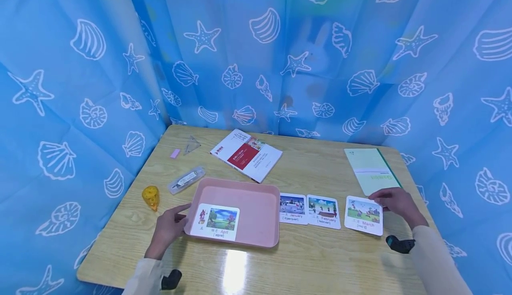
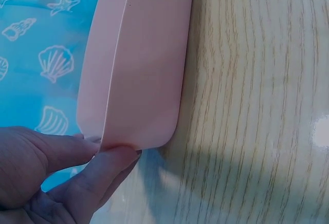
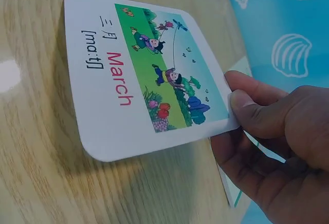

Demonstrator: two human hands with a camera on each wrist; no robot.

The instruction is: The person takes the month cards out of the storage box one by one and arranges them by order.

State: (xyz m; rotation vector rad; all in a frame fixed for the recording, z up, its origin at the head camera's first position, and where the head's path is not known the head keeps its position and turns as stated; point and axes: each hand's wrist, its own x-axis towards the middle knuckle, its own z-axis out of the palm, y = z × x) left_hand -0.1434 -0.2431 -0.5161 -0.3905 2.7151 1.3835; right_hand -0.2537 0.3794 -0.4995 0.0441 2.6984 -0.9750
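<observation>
A pink tray lies on the table with the April card in its left part. My left hand pinches the tray's left end between thumb and fingers, as the left wrist view shows close up at the tray wall. My right hand holds the March card by its upper right corner. In the right wrist view the card is tilted over the wood, with the thumb on its face. The January card and February card lie in a row right of the tray.
Behind the tray lies a white and red book. A pale green notebook is at the back right. To the left are a clear case, a yellow object, a set square and a pink block. A blue curtain surrounds the table.
</observation>
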